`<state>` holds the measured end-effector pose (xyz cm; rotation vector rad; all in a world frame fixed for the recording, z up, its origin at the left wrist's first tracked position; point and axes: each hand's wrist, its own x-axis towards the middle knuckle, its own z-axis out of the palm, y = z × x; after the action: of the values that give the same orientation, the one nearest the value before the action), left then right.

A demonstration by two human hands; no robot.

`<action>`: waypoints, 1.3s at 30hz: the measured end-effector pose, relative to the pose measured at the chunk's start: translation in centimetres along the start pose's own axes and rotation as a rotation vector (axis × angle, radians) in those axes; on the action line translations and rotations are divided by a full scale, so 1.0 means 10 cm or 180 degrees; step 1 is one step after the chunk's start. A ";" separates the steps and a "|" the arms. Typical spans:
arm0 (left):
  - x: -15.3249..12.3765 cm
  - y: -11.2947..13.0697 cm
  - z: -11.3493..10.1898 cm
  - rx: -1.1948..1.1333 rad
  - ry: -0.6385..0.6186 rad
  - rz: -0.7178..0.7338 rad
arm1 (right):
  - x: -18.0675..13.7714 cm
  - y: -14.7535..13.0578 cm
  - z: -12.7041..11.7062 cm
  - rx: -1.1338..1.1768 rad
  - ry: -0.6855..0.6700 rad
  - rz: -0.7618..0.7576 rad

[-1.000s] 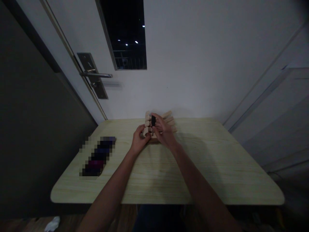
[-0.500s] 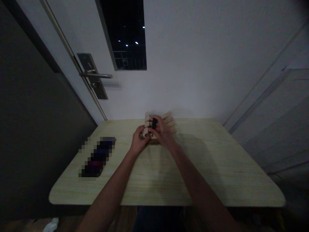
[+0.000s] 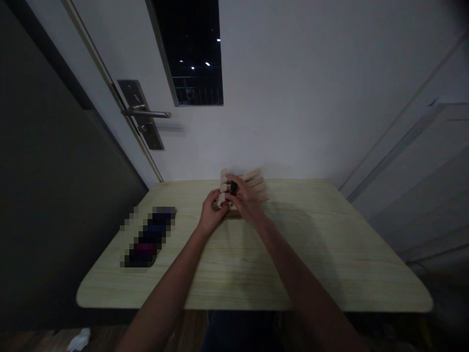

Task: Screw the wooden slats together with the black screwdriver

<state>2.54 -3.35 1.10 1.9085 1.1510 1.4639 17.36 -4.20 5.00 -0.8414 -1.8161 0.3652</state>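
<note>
A pale wooden object (image 3: pixel 223 187) with several curved bars on its left and slats fanning out to the right rests on a thicker wooden base, near the table's far edge. My left hand (image 3: pixel 210 211) is closed around its near left corner, the thumb along the front. From the right, my right hand (image 3: pixel 248 199) reaches over the middle, fingers bent and closed around a small black piece (image 3: pixel 233 187). That piece stands among the wooden parts; whether it is fixed to them I cannot tell. My right hand hides the centre of the wooden object.
A blurred-out dark, flat item (image 3: pixel 150 237) lies on the left of the light wood-grain table (image 3: pixel 311 274). Behind the table stands a white door (image 3: pixel 286 98) with a metal handle (image 3: pixel 150 114) and a dark window (image 3: pixel 194 54).
Both hands stay at the wooden object. The fingers of my right hand have shifted slightly, its upper finger reaching further left over the black piece, which now shows less.
</note>
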 end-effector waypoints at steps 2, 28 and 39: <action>0.00 0.01 0.00 -0.0009 0.0004 -0.0016 | 0.00 0.00 0.00 -0.0051 0.0079 -0.0037; 0.00 0.06 -0.01 -0.0007 -0.0010 0.0013 | -0.03 -0.05 -0.03 0.0135 0.0104 0.0025; -0.01 0.07 -0.01 -0.0015 -0.0007 -0.0035 | -0.02 0.00 -0.03 0.0223 0.0151 0.0146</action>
<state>2.71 -3.77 1.62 1.8971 1.1542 1.4571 17.65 -4.33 4.99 -0.8373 -1.7326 0.4323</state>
